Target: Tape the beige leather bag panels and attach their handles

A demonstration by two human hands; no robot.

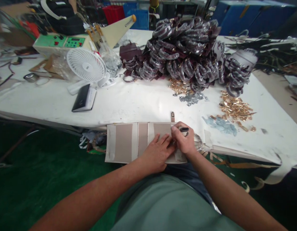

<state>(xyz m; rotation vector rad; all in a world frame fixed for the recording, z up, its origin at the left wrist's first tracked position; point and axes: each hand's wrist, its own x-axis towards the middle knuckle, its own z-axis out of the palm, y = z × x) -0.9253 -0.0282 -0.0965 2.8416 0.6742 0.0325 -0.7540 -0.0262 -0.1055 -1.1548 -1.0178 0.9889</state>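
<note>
A beige panel (125, 141) with paler strips on it lies along the front edge of the table, partly overhanging it. My left hand (158, 150) rests on its right half, fingers stretched out and pressing down. Just to the right, my right hand (184, 138) is closed around a tool with a black end (184, 129); its working tip is hidden by my fingers, so its exact kind does not show. A small strap tab with a metal fitting (173, 116) sticks out past the panel's far edge. Partly behind my right hand is a clear-wrapped loop (198, 141).
Dark maroon pieces with plastic-wrapped handles (184, 51) are heaped at the back. Gold fittings (235, 107) and grey metal plates (220, 125) lie to the right. On the left stand a white fan (86, 65), a notebook (84, 98) and a green control box (64, 42).
</note>
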